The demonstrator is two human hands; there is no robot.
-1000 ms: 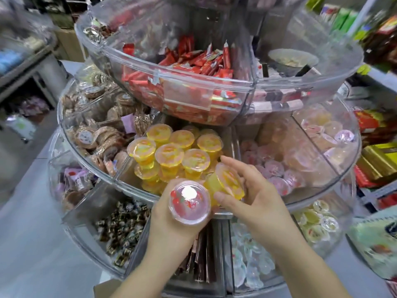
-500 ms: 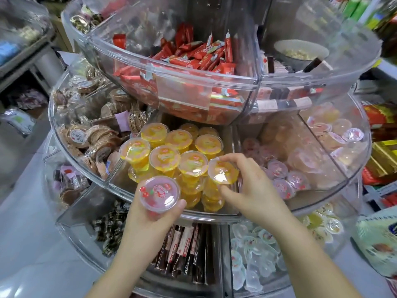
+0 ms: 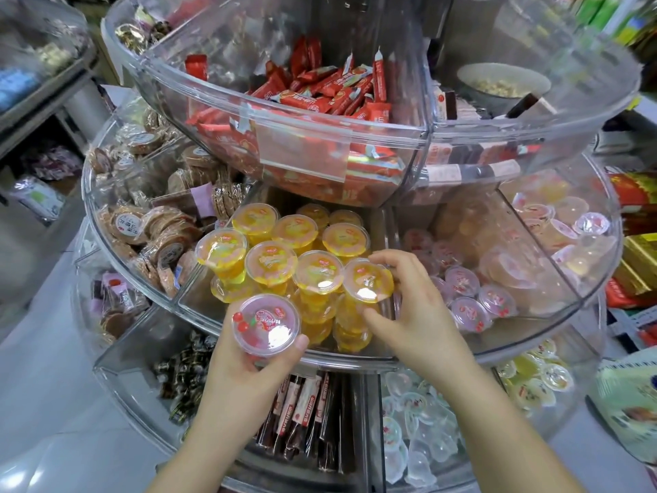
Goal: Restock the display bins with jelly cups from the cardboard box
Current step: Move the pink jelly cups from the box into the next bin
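The right hand (image 3: pixel 416 314) has its fingers (image 3: pixel 385 259) curled round a yellow jelly cup (image 3: pixel 368 281), upright on the near right corner of the yellow stack. The left hand (image 3: pixel 249 371) grips a red jelly cup (image 3: pixel 266 324) just outside the bin rim (image 3: pixel 348 357). Its pink bin (image 3: pixel 533 314) lies off to the right, so I'd guess it crosses over.

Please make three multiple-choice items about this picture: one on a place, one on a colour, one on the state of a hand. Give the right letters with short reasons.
1. Where is the yellow cup under the right hand?
A. top bin
B. middle bin
C. floor

2. What colour is the fruit in the left hand's cup?
A. red
B. green
C. blue

3. The left hand is:
A. empty
B. gripping a cup
C. out of view

Key: 1 B, the right hand sets the yellow cup among the yellow ones. 2 A, red cherries show in the cup. 3 B, the left hand grips it.
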